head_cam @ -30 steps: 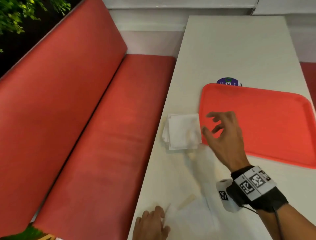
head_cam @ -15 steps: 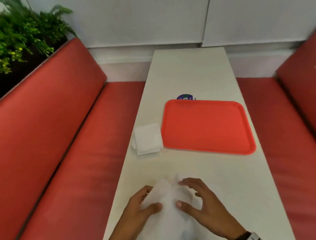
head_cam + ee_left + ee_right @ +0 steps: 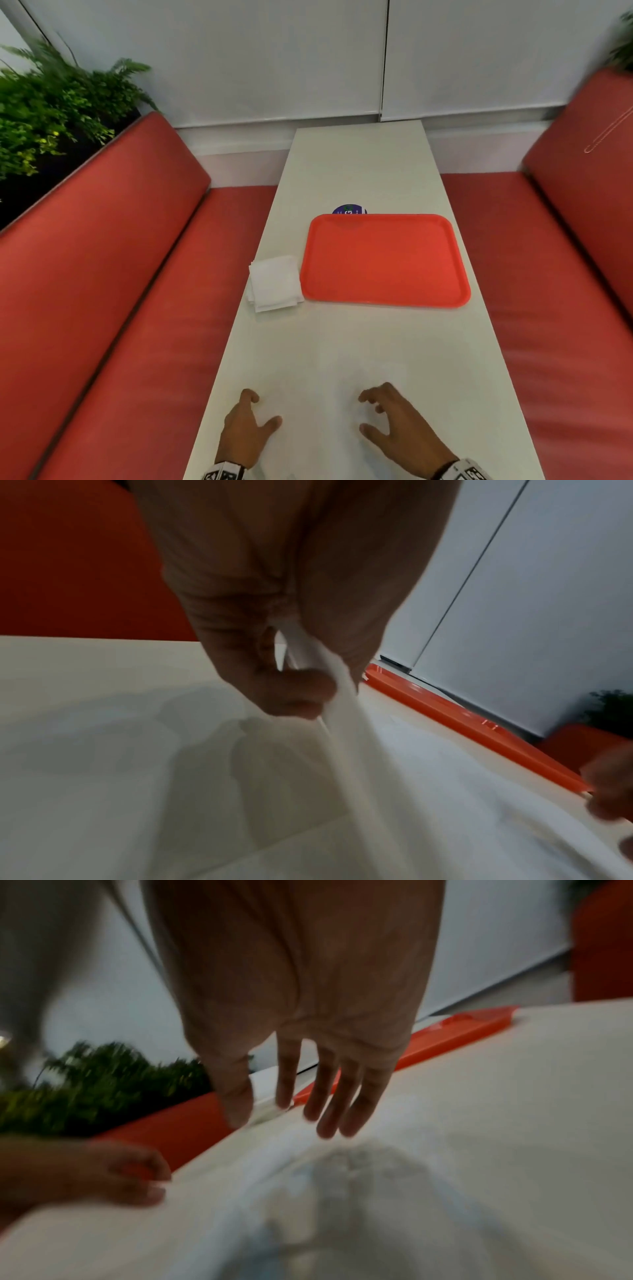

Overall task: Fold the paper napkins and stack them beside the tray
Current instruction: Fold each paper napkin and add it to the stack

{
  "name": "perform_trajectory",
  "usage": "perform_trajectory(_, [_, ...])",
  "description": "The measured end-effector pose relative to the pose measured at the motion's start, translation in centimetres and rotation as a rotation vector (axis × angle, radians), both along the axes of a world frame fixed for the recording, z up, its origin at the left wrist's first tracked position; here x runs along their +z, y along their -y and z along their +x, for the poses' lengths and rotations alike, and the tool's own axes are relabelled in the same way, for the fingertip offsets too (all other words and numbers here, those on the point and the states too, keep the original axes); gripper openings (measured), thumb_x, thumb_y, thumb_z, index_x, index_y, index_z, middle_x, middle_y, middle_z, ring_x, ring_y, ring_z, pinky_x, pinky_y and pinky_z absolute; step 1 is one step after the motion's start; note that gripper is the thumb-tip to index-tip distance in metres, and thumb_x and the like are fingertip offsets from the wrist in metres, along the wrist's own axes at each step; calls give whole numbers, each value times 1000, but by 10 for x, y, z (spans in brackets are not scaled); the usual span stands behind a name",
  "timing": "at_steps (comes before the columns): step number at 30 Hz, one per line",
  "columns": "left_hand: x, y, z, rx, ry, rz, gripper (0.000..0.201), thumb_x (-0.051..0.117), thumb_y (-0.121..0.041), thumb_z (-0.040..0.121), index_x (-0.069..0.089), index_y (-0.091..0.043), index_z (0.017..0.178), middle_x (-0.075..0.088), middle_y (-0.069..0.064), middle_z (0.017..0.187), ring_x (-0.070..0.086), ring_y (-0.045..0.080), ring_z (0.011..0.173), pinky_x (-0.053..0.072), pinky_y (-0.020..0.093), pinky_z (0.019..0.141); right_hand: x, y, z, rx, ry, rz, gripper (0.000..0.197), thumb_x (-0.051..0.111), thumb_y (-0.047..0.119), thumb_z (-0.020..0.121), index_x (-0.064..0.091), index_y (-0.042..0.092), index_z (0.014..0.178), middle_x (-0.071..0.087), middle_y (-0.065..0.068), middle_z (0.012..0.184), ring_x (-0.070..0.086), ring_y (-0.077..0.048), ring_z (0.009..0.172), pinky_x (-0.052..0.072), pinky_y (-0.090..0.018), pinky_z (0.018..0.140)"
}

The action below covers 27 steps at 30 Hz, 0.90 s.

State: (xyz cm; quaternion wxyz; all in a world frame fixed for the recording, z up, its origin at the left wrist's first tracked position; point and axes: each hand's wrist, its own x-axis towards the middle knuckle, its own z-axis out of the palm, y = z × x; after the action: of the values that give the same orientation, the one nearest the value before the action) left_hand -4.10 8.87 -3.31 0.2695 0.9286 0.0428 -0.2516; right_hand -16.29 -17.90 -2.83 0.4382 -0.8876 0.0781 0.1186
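A stack of folded white napkins (image 3: 274,282) lies on the white table (image 3: 359,164), touching the left edge of the orange-red tray (image 3: 387,260). Near the table's front edge an unfolded white napkin (image 3: 318,411) lies spread between my hands, hard to tell from the tabletop. My left hand (image 3: 265,409) pinches the napkin's (image 3: 359,764) raised edge between thumb and curled fingers (image 3: 294,693). My right hand (image 3: 364,413) hovers over the napkin's right part (image 3: 342,1191) with its fingers (image 3: 329,1110) spread and nearly straight, holding nothing.
Red padded benches (image 3: 113,308) run along both long sides of the narrow table. A round purple sticker (image 3: 349,209) peeks out behind the tray. Green plants (image 3: 44,113) stand behind the left bench. A white wall closes the far end.
My right hand came back from the stack beside the tray to the napkin at the front. Both hands then moved apart, drawing the bunched napkin out flat.
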Motion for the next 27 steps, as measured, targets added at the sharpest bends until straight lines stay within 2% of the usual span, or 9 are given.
perform_trajectory(4, [8, 7, -4, 81, 72, 31, 73, 84, -25, 78, 36, -21, 133, 48, 7, 110, 57, 28, 97, 43, 36, 83, -2, 1, -3, 74, 1, -105, 32, 55, 48, 93, 40, 50, 121, 43, 18, 122, 46, 0, 112, 41, -13, 90])
perform_trajectory(6, [17, 10, -8, 132, 121, -20, 85, 86, -21, 77, 32, -25, 142, 45, 8, 112, 52, 24, 83, 41, 36, 78, 3, 1, 0, 38, 28, -120, 27, 54, 46, 95, 47, 45, 122, 46, 17, 117, 49, 2, 105, 42, -12, 87])
perform_trajectory(8, [26, 11, -11, 201, 122, -87, 87, 87, -21, 75, 34, -24, 144, 54, 13, 114, 56, 25, 88, 44, 38, 82, 14, 0, 4, 4, 7, -97, 23, 51, 50, 96, 54, 40, 117, 51, 17, 108, 54, 0, 93, 44, -12, 82])
perform_trajectory(12, [57, 17, -16, 187, 96, -358, 49, 83, -22, 81, 59, -25, 124, 72, 6, 84, 69, 25, 83, 51, 35, 77, 42, -1, 15, -52, -174, 25, 52, 37, 68, 95, 68, 25, 91, 73, 4, 86, 62, -4, 66, 52, -22, 75])
perform_trajectory(14, [78, 28, -20, 166, 109, -579, 35, 79, -20, 85, 65, -35, 114, 72, 7, 85, 70, 28, 87, 48, 33, 77, 60, -4, 21, -57, -384, 220, 73, 31, 75, 92, 73, 16, 83, 77, -5, 81, 64, -13, 57, 53, -24, 66])
perform_trajectory(17, [109, 52, -23, 149, 112, -832, 36, 78, -35, 85, 65, -40, 117, 69, 9, 101, 71, 34, 99, 54, 51, 89, 82, -6, 30, -57, -519, 481, 89, 26, 81, 89, 77, 8, 88, 78, -12, 87, 66, -22, 64, 50, -24, 62])
perform_trajectory(19, [125, 65, -26, 148, 132, -944, 38, 78, -36, 85, 63, -37, 120, 70, 4, 103, 71, 32, 99, 55, 54, 91, 93, -7, 35, -127, -492, 664, 83, 30, 78, 89, 75, 8, 90, 78, -13, 92, 69, -25, 74, 52, -28, 69])
perform_trajectory(23, [139, 83, -33, 191, 86, -1075, 33, 70, -21, 89, 63, -30, 119, 73, 1, 106, 72, 29, 100, 58, 50, 86, 111, -8, 39, -347, -246, 993, 59, 53, 58, 88, 72, 7, 110, 73, -14, 96, 69, -27, 88, 57, -38, 83])
perform_trajectory(27, [136, 85, -34, 166, 42, -1039, 51, 87, -30, 74, 64, -30, 119, 74, 7, 110, 73, 29, 101, 59, 51, 86, 129, 3, 39, -447, 23, 1027, 33, 65, 24, 90, 68, 7, 118, 75, -9, 115, 72, -24, 104, 58, -36, 87])
